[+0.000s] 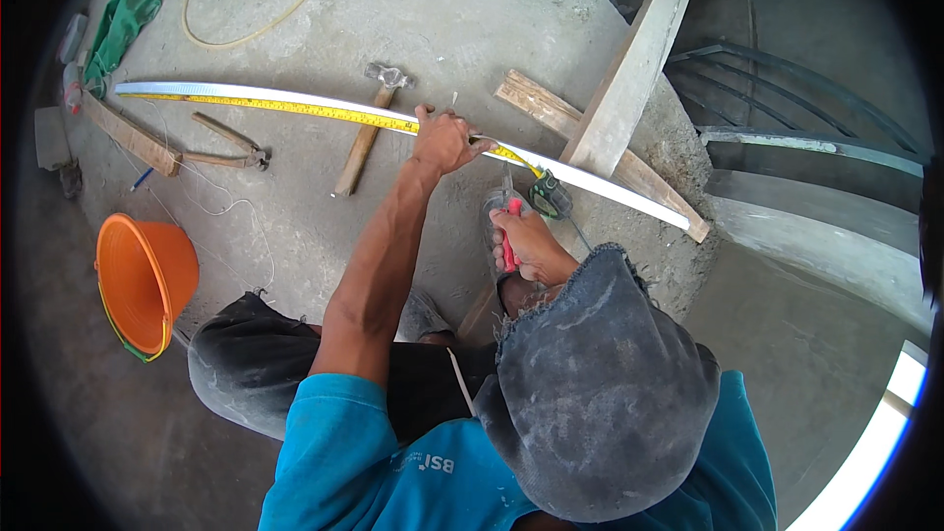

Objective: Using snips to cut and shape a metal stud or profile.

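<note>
A long white metal strip lies across the floor, with a tape measure's yellow blade stretched along it. My left hand grips the blade against the strip, fingers bent over both. The tape measure's dark case hangs at the strip's near edge, right of that hand. In my right hand, closed just below the strip, is a red-handled tool. Its thin metal end points up toward the strip; its exact kind is unclear. A hammer lies partly under the strip, left of my left hand.
Pincers, a wooden piece and thin string lie at the left, above an orange bucket. A wooden board and a concrete-coloured beam cross at the right. Beyond the slab edge are dark metal bars.
</note>
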A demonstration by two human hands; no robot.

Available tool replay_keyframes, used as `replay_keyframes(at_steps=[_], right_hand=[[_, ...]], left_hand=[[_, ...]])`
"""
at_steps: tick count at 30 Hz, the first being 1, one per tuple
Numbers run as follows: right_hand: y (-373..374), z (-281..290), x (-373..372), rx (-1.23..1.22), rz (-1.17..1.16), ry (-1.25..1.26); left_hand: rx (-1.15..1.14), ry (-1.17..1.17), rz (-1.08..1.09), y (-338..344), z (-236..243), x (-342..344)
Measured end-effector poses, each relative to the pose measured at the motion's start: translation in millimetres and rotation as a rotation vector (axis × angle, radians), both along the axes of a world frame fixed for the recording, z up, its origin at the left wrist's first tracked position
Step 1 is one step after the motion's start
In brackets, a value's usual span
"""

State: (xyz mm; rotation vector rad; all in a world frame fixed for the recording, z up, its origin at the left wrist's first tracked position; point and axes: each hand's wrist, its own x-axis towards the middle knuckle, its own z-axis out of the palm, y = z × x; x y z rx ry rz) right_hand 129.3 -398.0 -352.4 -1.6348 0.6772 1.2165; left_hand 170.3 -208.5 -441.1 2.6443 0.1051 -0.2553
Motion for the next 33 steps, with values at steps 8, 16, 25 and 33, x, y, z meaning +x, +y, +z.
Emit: replay_keyframes(at_steps=[8, 16, 25, 33], right_hand=[[-28, -7, 2, 0.228, -0.115, 0.193], [-57, -5, 33, -0.348, 0.832, -1.371], [-73, -17, 81, -0.004, 0.685, -0.896], [-132, 15, 172, 0.562, 0.443, -0.018]], left_hand=[[0.035, 0.030, -0.036, -3, -2, 3], [-0.004, -0.205, 0.032, -1, -4, -5], [0.011, -0.540, -0.133, -10, -12, -16], [-0.041, 0.221, -0.201, 50, 124, -2]])
